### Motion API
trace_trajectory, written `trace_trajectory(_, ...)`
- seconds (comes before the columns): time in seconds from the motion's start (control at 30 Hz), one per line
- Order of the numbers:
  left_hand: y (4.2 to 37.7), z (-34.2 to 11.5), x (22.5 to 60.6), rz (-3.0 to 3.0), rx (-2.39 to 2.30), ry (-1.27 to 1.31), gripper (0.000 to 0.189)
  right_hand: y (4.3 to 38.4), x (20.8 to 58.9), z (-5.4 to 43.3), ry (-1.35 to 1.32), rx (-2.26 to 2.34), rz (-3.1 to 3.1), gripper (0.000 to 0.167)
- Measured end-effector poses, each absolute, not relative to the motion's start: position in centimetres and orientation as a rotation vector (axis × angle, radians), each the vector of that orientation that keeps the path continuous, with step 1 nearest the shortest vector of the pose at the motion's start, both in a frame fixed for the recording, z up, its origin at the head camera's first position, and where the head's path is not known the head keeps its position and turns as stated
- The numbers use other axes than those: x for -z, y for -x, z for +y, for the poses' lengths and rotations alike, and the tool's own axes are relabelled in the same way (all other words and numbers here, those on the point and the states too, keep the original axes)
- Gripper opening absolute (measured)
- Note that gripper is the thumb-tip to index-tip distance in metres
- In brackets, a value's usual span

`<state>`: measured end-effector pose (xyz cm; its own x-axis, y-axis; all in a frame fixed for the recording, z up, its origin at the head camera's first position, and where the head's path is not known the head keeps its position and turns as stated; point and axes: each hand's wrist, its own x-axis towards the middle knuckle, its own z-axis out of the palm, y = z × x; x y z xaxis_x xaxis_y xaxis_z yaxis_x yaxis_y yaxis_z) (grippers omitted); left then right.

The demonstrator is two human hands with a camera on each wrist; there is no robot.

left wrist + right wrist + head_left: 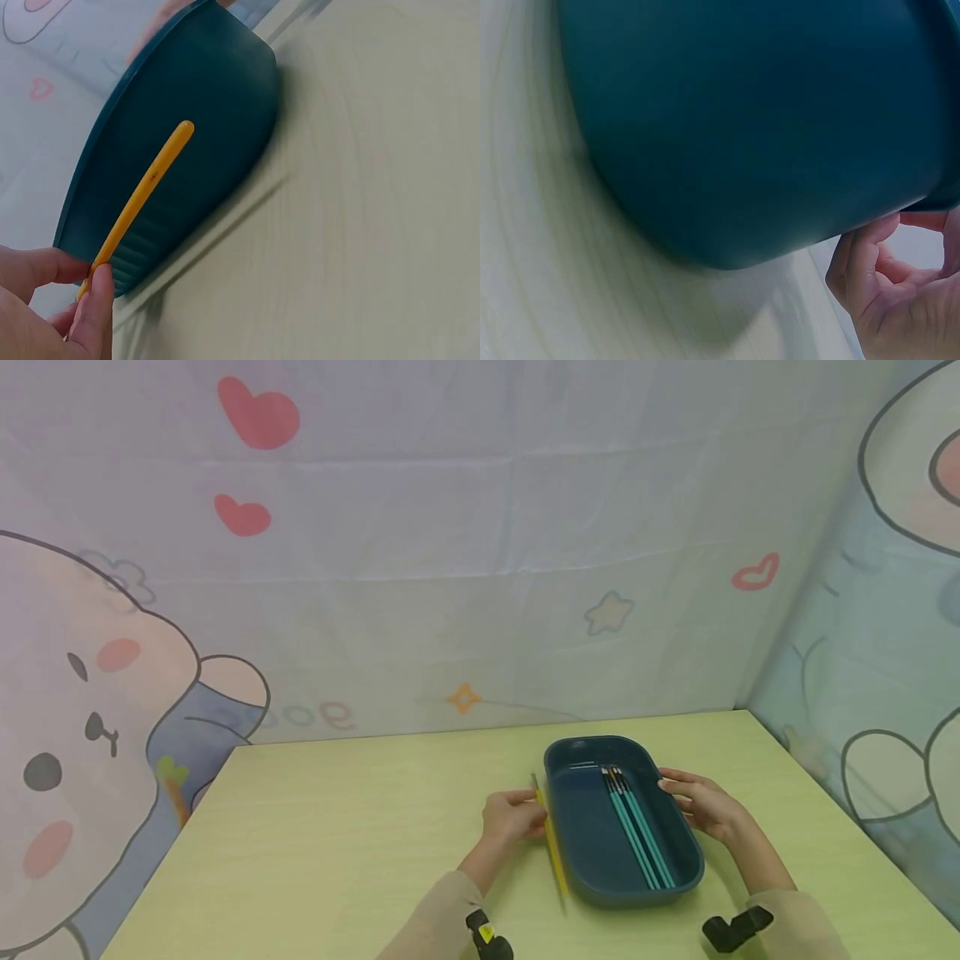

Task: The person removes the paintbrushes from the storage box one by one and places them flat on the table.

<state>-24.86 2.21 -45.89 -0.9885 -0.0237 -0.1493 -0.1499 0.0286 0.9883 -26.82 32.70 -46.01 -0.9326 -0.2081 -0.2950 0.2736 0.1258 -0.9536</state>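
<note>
My left hand (pixel 512 816) pinches a thin yellow paintbrush (pixel 142 195) between thumb and fingers, just left of a dark teal tray (pixel 592 827). The brush has a rounded handle end, and its greyish far end is too small to make out. On the other side, my right hand (pixel 705 806) grips the tray's rim, its fingertips (pixel 881 229) against the outer wall under the lip in the right wrist view. Inside the tray, several turquoise paintbrushes (pixel 637 831) lie side by side, dark tips pointing away from me.
A pale yellow-green table (pixel 337 827) carries the tray on its right half. Behind it hangs a light printed cloth (pixel 465 543) with hearts and cartoon animals, and another cloth (pixel 885 635) runs along the right side.
</note>
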Motion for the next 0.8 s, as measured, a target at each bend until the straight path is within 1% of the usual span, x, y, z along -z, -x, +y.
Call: trace_trajectory(0.8,26.1,1.8,47.8,2.432,-1.988,0.190,0.037,26.7,45.7,32.5,-0.056,1.882,2.029,0.069)
